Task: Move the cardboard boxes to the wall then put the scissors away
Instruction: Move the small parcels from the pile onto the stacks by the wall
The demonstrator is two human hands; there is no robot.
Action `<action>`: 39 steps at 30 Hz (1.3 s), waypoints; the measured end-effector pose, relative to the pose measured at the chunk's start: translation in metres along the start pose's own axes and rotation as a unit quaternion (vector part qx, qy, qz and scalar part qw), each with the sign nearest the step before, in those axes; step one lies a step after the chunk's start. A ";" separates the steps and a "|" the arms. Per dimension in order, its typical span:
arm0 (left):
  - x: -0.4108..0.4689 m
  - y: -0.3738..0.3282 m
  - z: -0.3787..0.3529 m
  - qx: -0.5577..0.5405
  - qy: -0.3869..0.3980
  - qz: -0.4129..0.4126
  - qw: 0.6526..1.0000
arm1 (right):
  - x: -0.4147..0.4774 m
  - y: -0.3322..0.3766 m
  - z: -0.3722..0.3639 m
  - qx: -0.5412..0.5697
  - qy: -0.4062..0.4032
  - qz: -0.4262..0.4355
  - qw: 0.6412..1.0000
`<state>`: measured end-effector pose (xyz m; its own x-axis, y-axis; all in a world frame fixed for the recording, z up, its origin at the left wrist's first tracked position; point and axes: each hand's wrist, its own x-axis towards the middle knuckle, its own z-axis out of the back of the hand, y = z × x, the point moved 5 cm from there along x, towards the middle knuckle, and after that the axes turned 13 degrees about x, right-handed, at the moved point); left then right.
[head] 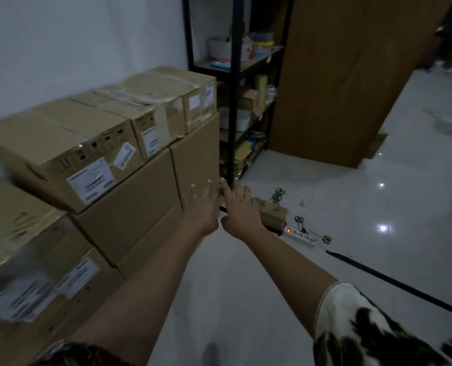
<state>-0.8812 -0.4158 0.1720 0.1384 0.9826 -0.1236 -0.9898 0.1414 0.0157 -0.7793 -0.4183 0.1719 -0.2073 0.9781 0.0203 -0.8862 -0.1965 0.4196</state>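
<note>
Stacked cardboard boxes (130, 207) stand in a row along the white wall (61, 48) on the left, several with white labels and clear tape. My left hand (201, 207) lies flat with straight fingers against the front of the lower right box (193, 159). Close beside it, my right hand (239, 210) reaches forward with straight fingers near that box's corner and the black shelf post. Scissors (300, 223) lie on the tiled floor to the right, and another pair of scissors (278, 194) lies further back.
A black metal shelf rack (234, 88) filled with supplies stands just past the boxes. A small cardboard box (271, 213), a white power strip (300, 235) with a lit switch and a tape roll (326, 239) lie on the floor. A wooden cabinet (338, 75) stands behind.
</note>
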 end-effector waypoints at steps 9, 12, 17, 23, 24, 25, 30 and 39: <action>0.125 -0.022 -0.003 0.007 0.028 -0.065 0.998 | 0.090 -0.073 0.001 0.028 -0.007 -0.092 0.995; 0.165 -0.033 0.003 0.007 0.031 -0.089 0.995 | 0.122 -0.094 0.005 0.032 -0.015 -0.112 0.993; 0.235 -0.052 -0.004 0.021 0.048 -0.120 0.991 | 0.166 -0.136 0.007 0.060 -0.020 -0.161 0.985; 0.314 -0.079 -0.034 0.045 0.083 -0.154 0.984 | 0.214 -0.197 -0.006 0.081 -0.022 -0.204 0.975; 0.324 -0.083 -0.038 0.048 0.087 -0.155 0.983 | 0.219 -0.206 -0.008 0.083 -0.017 -0.208 0.975; 0.341 -0.089 -0.043 0.048 0.090 -0.157 0.982 | 0.231 -0.219 -0.009 0.083 -0.014 -0.210 0.974; 0.408 -0.115 -0.061 0.038 0.112 -0.172 0.978 | 0.283 -0.274 -0.010 0.094 0.003 -0.233 0.968; 0.513 -0.174 -0.109 0.002 0.172 -0.207 0.963 | 0.355 -0.373 -0.035 0.102 0.042 -0.292 0.950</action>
<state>-0.6412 0.0505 -0.0026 0.5011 0.7438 -0.4423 -0.8521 0.5134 -0.1020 -0.5370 -0.0001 -0.0089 0.2559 0.9055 -0.3385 -0.7625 0.4043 0.5051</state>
